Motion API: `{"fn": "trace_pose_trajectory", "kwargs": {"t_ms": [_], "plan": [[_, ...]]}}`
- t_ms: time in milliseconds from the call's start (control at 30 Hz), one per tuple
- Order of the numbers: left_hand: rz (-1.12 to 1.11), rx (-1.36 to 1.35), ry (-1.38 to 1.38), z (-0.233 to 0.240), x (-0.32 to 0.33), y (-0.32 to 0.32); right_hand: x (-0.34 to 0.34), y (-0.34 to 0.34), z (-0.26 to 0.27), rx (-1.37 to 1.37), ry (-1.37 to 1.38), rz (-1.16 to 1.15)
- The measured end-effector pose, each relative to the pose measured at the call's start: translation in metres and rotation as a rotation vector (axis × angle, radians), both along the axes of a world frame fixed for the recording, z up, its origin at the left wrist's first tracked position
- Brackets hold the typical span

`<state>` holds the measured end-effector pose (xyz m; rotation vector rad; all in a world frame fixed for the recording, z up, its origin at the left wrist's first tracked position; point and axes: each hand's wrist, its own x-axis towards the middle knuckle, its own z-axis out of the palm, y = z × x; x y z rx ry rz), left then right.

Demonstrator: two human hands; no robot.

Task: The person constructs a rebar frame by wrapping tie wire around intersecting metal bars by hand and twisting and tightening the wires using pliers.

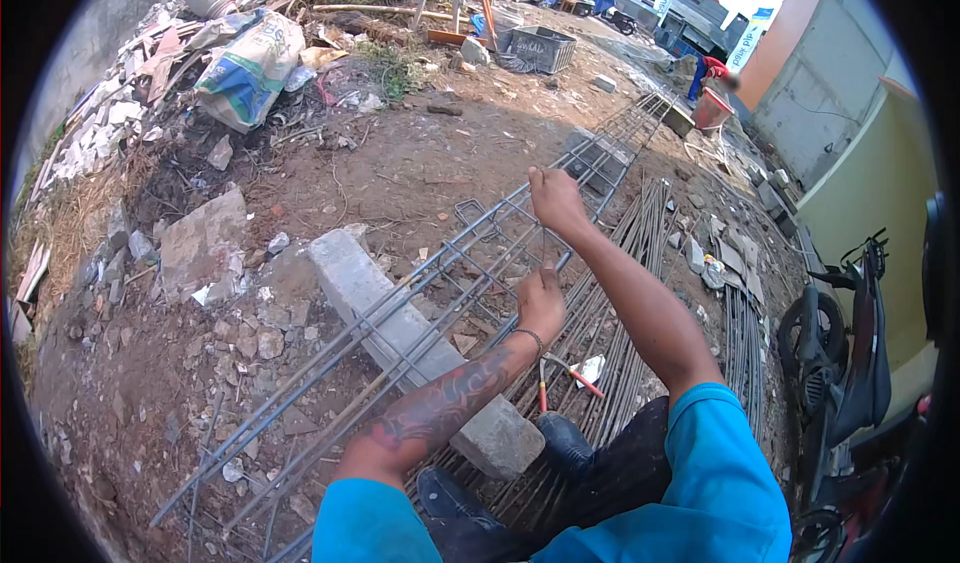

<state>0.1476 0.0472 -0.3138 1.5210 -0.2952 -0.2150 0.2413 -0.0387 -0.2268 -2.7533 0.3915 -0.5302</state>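
Observation:
A long steel rebar cage (459, 263) with square stirrups runs from the lower left to the upper right, resting across a concrete block (352, 274). My right hand (556, 201) is over the cage's far part with its fingers curled. Closer to me, my left hand (541, 304) is at the cage's near side, thumb and fingers pinched together. A thin wire seems to run between the two hands; its ends are hidden by the fingers. Red-handled pincers (559, 384) lie on the ground by my boot, below my left wrist.
Loose steel rods (626, 293) lie under and beside the cage. A motorcycle (832, 353) stands at the right. Rubble and a torn sack (251, 67) are at the upper left. A grey crate (541, 49) sits farther off. A person (705, 75) bends near a red bucket (711, 109).

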Motion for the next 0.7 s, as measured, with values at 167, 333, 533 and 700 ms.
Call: {"fn": "trace_pose_trajectory", "kwargs": {"t_ms": [167, 333, 533, 700], "plan": [[0.108, -0.102, 0.327, -0.002, 0.006, 0.026, -0.033, 0.037, -0.035, 0.595, 0.150, 0.296], [0.047, -0.153, 0.061, 0.018, -0.005, -0.004, -0.060, -0.002, -0.002, 0.747, 0.196, 0.321], [0.135, 0.083, -0.253, -0.006, 0.018, 0.004, -0.054, -0.068, -0.028, 0.170, 0.520, 0.551], [0.372, 0.533, -0.193, 0.015, 0.102, 0.063, -0.053, -0.084, -0.078, 0.257, 0.535, 0.674]]}}
